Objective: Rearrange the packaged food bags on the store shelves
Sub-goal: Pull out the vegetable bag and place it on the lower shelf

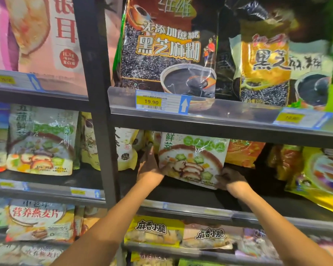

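Note:
A white and green porridge bag (192,160), printed with a bowl of mushrooms and vegetables, is held tilted inside the middle shelf (181,192). My left hand (149,166) grips its left edge. At the bag's lower right corner, my right hand (232,179) holds on. Both hands are reaching into the shelf, under the shelf above. An orange bag (244,152) stands just behind to the right, and a pale yellow bag (126,148) stands to the left.
Black sesame paste bags (165,48) (265,68) stand on the upper shelf above a 19.90 price tag (152,102). A matching porridge bag (40,143) sits in the left bay past the black upright post (98,104). Yellow bags (319,175) lie at right, snack bags (156,231) below.

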{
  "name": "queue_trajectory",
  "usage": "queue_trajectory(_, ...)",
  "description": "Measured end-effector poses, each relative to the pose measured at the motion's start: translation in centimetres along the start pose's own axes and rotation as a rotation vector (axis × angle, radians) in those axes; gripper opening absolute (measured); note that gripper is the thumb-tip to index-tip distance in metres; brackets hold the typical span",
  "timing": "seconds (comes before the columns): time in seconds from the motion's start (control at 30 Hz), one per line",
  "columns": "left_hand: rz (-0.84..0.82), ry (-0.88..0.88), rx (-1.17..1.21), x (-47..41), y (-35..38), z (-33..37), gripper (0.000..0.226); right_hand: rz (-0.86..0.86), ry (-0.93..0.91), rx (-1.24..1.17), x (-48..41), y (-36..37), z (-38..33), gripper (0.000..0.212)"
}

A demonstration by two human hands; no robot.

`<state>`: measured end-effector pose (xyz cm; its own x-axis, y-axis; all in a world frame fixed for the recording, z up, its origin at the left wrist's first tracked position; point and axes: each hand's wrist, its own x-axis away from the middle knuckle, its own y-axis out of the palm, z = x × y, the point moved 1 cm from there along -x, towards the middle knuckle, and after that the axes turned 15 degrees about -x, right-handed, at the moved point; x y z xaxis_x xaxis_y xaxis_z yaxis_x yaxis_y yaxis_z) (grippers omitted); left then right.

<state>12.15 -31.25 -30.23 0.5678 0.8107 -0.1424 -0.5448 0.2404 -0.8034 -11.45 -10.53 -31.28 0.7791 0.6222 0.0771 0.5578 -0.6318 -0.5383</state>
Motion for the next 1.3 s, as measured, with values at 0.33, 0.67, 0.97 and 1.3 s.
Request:
queue_trajectory(0.33,-0.262,-0.068,0.148,-3.2,3.1,-0.2,0.089,-0.029,-0.067,-0.214,-1.1,1.1,-0.4,0.094)
queue_trajectory(0.67,-0.230,-0.053,0.096,-4.3,3.5,-0.5,0.081,0.091,0.085,-0.410,0.0,2.8,-3.8,0.062)
queue_trajectory(0.97,-0.209,-0.078,0.132,-3.3,2.3,0.3,0.068,0.128,0.125,-0.373,1.2,2.7,-4.1,0.057)
queue_trajectory(1.3,-0.151,-0.064,0.064,0.7,-0.6,2.0,0.056,0.184,0.173,-0.427,4.5,0.2,-3.8,0.036)
